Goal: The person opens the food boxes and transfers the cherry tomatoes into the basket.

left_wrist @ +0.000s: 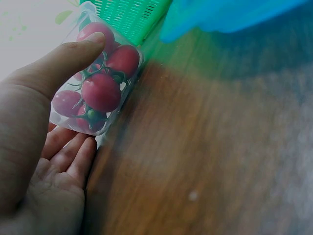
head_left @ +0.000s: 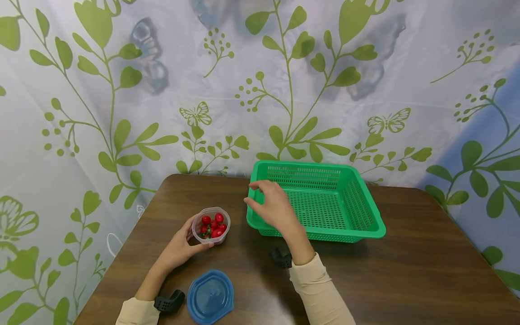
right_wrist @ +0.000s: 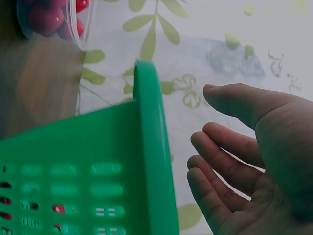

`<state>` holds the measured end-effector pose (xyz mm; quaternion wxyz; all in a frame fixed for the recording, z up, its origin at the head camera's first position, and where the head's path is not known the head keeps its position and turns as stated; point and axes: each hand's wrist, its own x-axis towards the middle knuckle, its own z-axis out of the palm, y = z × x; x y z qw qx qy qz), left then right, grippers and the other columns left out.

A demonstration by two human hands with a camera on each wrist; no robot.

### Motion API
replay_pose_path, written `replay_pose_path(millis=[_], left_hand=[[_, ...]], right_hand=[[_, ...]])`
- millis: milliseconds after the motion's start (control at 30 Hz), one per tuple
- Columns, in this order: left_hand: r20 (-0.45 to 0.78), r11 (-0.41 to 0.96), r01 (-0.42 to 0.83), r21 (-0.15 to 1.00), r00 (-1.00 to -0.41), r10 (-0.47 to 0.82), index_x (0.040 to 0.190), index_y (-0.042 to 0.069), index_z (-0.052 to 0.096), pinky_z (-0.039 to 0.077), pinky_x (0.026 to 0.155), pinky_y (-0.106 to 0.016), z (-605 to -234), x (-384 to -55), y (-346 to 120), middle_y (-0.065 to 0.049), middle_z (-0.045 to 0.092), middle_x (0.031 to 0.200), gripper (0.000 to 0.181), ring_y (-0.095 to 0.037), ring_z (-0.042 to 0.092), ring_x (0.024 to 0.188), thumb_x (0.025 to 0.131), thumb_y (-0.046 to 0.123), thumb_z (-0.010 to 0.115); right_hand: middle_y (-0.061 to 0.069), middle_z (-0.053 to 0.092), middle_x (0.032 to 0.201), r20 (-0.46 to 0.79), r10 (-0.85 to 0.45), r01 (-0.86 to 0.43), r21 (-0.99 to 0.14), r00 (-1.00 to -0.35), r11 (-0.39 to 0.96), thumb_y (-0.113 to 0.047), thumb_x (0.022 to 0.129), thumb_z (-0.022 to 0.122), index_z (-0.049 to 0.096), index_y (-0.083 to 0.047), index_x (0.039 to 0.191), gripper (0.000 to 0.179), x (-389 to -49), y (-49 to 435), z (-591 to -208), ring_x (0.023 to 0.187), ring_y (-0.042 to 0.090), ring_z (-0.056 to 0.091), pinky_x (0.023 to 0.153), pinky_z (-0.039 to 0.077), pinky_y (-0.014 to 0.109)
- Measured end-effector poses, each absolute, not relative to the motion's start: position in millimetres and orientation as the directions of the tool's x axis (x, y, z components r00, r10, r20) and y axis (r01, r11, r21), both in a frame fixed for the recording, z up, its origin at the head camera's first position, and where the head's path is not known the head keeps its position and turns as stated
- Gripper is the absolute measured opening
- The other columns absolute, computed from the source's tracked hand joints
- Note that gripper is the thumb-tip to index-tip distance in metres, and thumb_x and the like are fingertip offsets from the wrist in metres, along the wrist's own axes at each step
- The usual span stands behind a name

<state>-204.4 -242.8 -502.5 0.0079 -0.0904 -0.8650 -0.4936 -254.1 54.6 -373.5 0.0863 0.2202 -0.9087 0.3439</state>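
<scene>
My left hand (head_left: 181, 247) holds a small clear plastic tub (head_left: 210, 210), thumb at the near side and fingers round the far side. Inside lie several small red cherry tomatoes (head_left: 218, 233) with bits of green stem, also seen through the tub wall in the left wrist view. My right hand (head_left: 273, 204) hovers by the left rim of a green slotted plastic basket (head_left: 367, 198). Its thumb and fingers are spread apart with nothing between them. In the right wrist view the hand (right_wrist: 244, 152) is beside the basket rim, and specks of red show through the slots.
A blue lid (head_left: 210, 295) lies on the brown wooden table (head_left: 410, 271), near the left forearm. Behind the table hangs a pale cloth (head_left: 227, 117) with green leaves and butterflies. Each wrist wears a black camera mount (head_left: 169, 302).
</scene>
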Motion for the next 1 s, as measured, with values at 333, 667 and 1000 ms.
replay_pose_path(millis=[333, 667, 1000], left_hand=[[0.116, 0.478, 0.178, 0.860, -0.981, 0.157, 0.160, 0.015, 0.032, 0.037, 0.118, -0.056, -502, -204, -244, -0.015, 0.047, 0.156, 0.099, -0.038, 0.045, 0.145, 0.082, 0.033, 0.089], [0.119, 0.471, 0.186, 0.863, -0.979, 0.168, 0.161, 0.015, 0.031, 0.037, 0.118, -0.056, -503, -205, -243, -0.015, 0.047, 0.156, 0.099, -0.038, 0.045, 0.145, 0.082, 0.032, 0.089], [0.131, 0.478, 0.197, 0.856, -0.977, 0.168, 0.159, 0.013, 0.032, 0.037, 0.116, -0.061, -504, -202, -244, -0.017, 0.048, 0.154, 0.094, -0.041, 0.046, 0.143, 0.085, 0.031, 0.087]], right_hand=[[0.006, 0.069, 0.131, 0.287, -0.423, -0.510, -0.523, -0.860, 0.683, -0.032, 0.098, 0.073, 0.068, -0.011, 0.132, 0.040, -243, 28, -378, 0.124, 0.029, 0.059, 0.100, 0.054, 0.045], [0.004, 0.072, 0.126, 0.294, -0.504, -0.583, -0.450, -0.812, 0.676, -0.030, 0.096, 0.075, 0.071, -0.013, 0.127, 0.036, -229, 6, -387, 0.118, 0.025, 0.061, 0.097, 0.056, 0.039], [0.005, 0.074, 0.122, 0.289, -0.569, -0.638, -0.393, -0.770, 0.662, -0.030, 0.095, 0.077, 0.072, -0.009, 0.126, 0.038, -222, -9, -394, 0.110, 0.022, 0.064, 0.087, 0.059, 0.028]])
